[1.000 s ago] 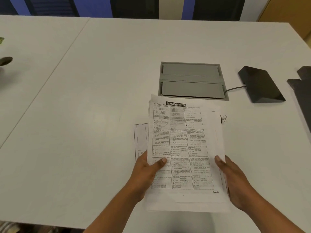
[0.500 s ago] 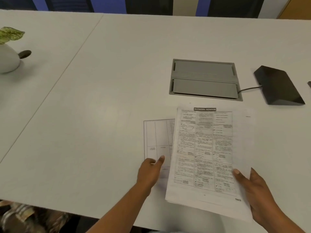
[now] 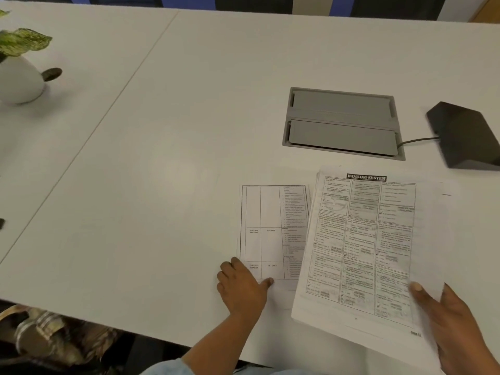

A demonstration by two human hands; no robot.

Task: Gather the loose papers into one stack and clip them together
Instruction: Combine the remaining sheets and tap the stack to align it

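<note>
A stack of printed pages [image 3: 368, 244], topped by a sheet headed "Banking System", is tilted above the white table [image 3: 167, 163]. My right hand [image 3: 457, 328] grips its lower right corner, thumb on top. To its left a single sheet with a timetable grid [image 3: 270, 231] lies flat on the table, its right edge hidden under the stack. My left hand [image 3: 243, 288] rests on that sheet's lower left corner, fingers curled at the edge. No binder clip is visible.
A grey cable hatch [image 3: 342, 123] is set into the table behind the papers. A black wedge-shaped device [image 3: 465, 133] with a cord sits at the far right. A white plant pot [image 3: 19, 79] with green leaves stands at the far left. The table's near edge runs just below my hands.
My left hand let go of the stack and moved left onto the timetable sheet. My right hand carried the stack to the right, which uncovered that sheet. The view panned left; the clip is out of sight.
</note>
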